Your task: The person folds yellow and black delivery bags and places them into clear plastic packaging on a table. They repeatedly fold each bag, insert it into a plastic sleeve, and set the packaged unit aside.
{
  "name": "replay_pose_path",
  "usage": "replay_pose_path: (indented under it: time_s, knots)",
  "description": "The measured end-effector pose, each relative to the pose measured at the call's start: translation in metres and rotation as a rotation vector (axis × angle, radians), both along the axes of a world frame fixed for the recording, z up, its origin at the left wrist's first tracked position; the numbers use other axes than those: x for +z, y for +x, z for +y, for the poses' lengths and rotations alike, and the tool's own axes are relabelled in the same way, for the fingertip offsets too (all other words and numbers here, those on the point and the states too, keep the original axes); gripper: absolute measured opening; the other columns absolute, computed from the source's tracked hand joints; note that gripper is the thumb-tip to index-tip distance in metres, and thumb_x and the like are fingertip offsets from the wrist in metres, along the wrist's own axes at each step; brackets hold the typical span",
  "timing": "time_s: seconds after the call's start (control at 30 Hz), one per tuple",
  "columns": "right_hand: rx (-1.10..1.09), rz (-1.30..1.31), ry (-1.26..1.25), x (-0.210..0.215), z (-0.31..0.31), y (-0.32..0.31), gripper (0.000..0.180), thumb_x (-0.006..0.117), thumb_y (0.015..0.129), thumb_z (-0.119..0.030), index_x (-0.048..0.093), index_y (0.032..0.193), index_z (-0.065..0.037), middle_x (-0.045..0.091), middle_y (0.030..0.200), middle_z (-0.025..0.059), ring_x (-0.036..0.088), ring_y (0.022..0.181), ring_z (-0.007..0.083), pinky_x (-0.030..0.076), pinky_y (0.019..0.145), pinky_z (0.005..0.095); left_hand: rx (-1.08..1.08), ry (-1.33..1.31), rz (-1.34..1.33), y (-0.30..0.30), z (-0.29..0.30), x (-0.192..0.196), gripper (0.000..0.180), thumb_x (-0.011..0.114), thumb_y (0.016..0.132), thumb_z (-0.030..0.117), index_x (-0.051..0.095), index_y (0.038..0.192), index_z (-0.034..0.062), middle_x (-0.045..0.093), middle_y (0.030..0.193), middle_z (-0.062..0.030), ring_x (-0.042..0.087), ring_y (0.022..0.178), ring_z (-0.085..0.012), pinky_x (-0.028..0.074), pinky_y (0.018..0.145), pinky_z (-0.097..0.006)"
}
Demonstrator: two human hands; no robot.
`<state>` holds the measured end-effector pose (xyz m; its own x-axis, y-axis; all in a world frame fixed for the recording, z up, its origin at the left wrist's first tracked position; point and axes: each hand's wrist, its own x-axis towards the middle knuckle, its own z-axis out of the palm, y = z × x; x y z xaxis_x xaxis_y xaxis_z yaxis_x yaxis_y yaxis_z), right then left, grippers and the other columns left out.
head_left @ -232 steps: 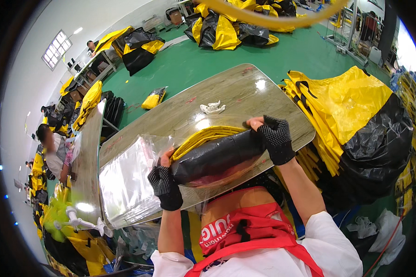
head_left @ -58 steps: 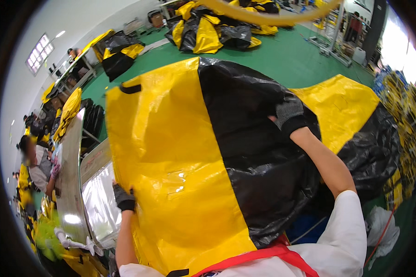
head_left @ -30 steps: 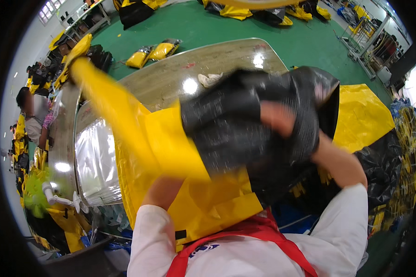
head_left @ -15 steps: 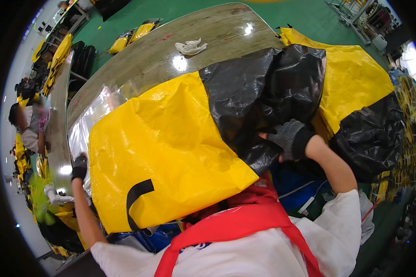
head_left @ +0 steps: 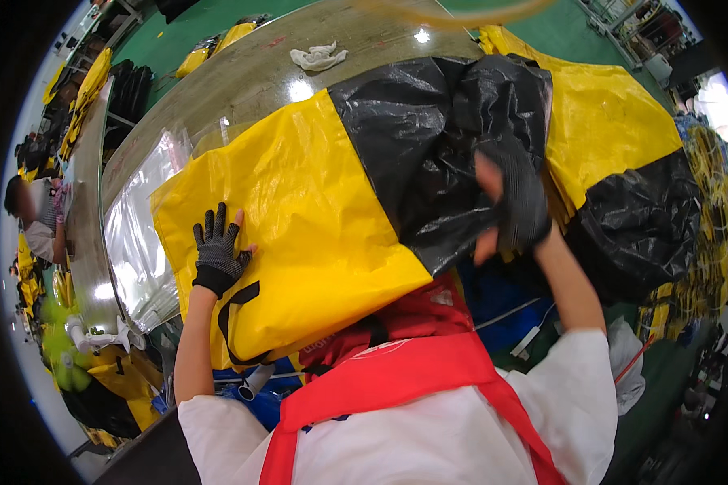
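The yellow-and-black bag [head_left: 299, 218] lay spread over the near edge of the shiny metal table [head_left: 243, 81], its black strap [head_left: 239, 323] hanging nearest the person. The left hand [head_left: 217, 250], gloved, rested flat and spread on the bag's yellow part. The right hand [head_left: 514, 202], also gloved, gripped the crumpled black part. Beyond the bag lay a white rag [head_left: 318, 56].
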<state>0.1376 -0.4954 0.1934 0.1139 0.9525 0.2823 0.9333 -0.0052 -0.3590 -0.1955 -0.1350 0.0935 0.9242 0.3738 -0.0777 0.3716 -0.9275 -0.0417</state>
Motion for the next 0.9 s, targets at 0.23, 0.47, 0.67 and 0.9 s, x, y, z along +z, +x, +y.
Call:
replay_pose_path:
  time_s: [0.23, 0.47, 0.67, 0.9]
  knots:
    - [-0.218, -0.143, 0.018, -0.063, -0.026, -0.077, 0.014, 0.059, 0.083, -0.025, 0.064, 0.091, -0.015, 0.063, 0.083, 0.0071, 0.059, 0.082, 0.0236, 0.044, 0.082, 0.0399, -0.652, -0.429, -0.210, 0.182, -0.082, 0.056, 0.063, 0.048, 0.085, 0.053, 0.041, 0.136, 0.0171, 0.031, 0.143, -0.0169, 0.022, 0.133, -0.0429, 0.004, 0.109, -0.056]
    - [-0.106, -0.129, -0.522, 0.045, 0.114, 0.008, 0.045, 0.056, 0.079, -0.047, 0.067, 0.095, -0.006, 0.064, 0.091, 0.0199, 0.063, 0.084, 0.0348, 0.049, 0.077, 0.0418, -0.930, -0.319, -0.297, 0.181, -0.127, 0.016, 0.050, 0.048, 0.087, 0.045, 0.047, 0.129, 0.0183, 0.042, 0.134, -0.0127, 0.032, 0.128, -0.0344, 0.021, 0.104, -0.054]
    - [-0.227, -0.014, -0.802, -0.066, 0.165, 0.096, 0.063, 0.047, 0.078, -0.066, 0.067, 0.103, -0.012, 0.064, 0.106, 0.0139, 0.059, 0.099, 0.0344, 0.045, 0.086, 0.0403, -0.693, -0.296, -0.267, 0.093, -0.037, 0.051, 0.046, 0.045, 0.091, 0.040, 0.047, 0.127, 0.0120, 0.045, 0.131, -0.0152, 0.038, 0.122, -0.0330, 0.027, 0.100, -0.049]
    - [-0.278, 0.142, -0.748, -0.082, 0.161, 0.108, 0.062, 0.048, 0.079, -0.063, 0.067, 0.103, -0.009, 0.064, 0.105, 0.0173, 0.059, 0.100, 0.0346, 0.045, 0.088, 0.0393, 0.528, -0.034, -0.647, -0.166, 0.045, 0.013, 0.042, 0.042, 0.095, 0.035, 0.048, 0.124, 0.0046, 0.048, 0.127, -0.0181, 0.045, 0.115, -0.0313, 0.035, 0.094, -0.043]
